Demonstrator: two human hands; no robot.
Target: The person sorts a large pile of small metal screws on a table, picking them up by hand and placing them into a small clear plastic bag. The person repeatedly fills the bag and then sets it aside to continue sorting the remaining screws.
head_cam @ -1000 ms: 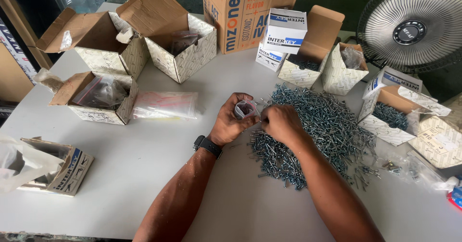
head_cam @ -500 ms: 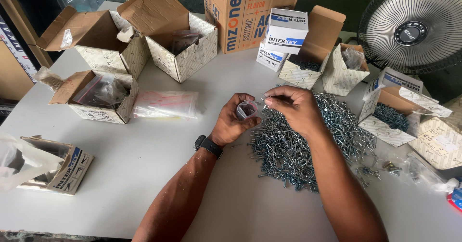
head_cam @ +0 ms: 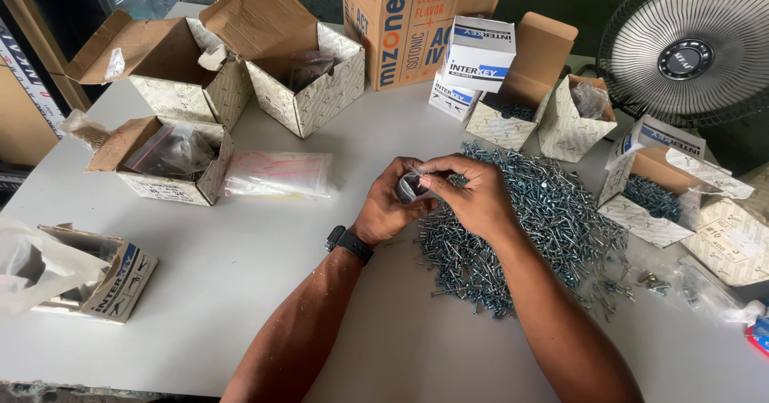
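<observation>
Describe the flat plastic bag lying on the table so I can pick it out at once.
Start at the tall brown carton at the back of the white table, then come forward to the open patterned box beside it. The clear plastic bag lies flat just in front, left of the hands. Unlike the bags nearby, it sits outside any box, with reddish print.

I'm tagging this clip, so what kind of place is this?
Probably a hardware shop or small packing workshop: a heap of loose screws lies on a white table, ringed by open cartons, some holding bagged screws, while both hands hold a small bag.
</observation>
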